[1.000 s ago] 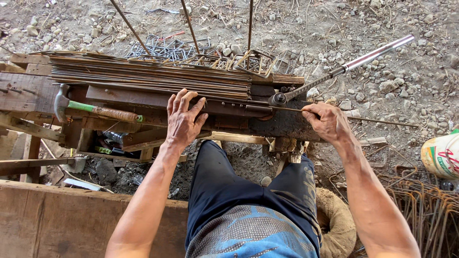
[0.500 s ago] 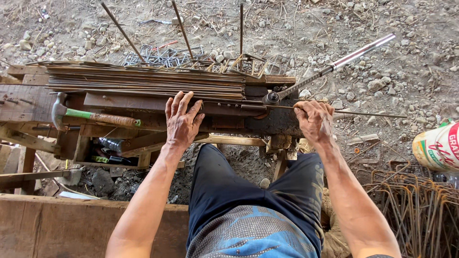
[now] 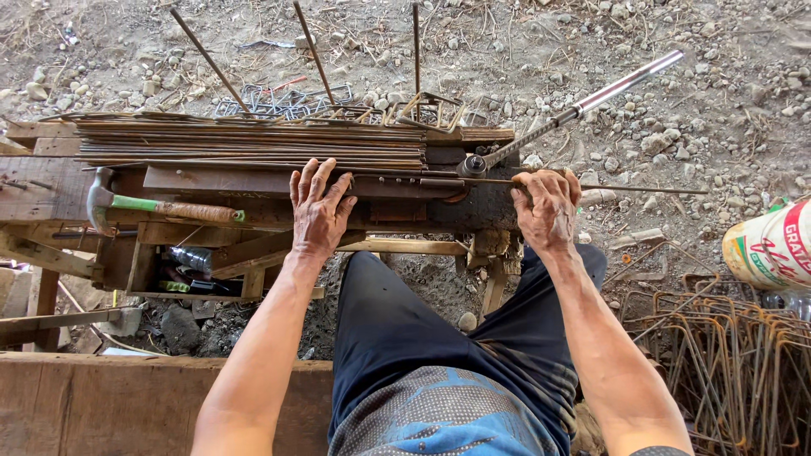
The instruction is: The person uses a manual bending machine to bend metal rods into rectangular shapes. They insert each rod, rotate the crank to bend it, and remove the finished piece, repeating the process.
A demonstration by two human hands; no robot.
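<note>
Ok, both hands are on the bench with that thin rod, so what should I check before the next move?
1. Left hand flat on the bench: ok.
2. Right hand on the thin rod: ok.
3. Rod reaches the bending pin: cannot tell.
4. Lever free, no hand on it: ok.
5. Hammer lies apart from both hands: ok.
6. Rod stack clear of the hands: ok.

Rusty steel rods (image 3: 253,139) on a rough, weathered wooden bench (image 3: 51,190).

You're at an outdoor rebar-bending yard: a rough wooden table (image 3: 51,190) on gravel (image 3: 693,110), stacked steel rods (image 3: 253,139), a bending lever (image 3: 583,105), a hammer (image 3: 160,207), and bent stirrups (image 3: 726,355) piled nearby.
</note>
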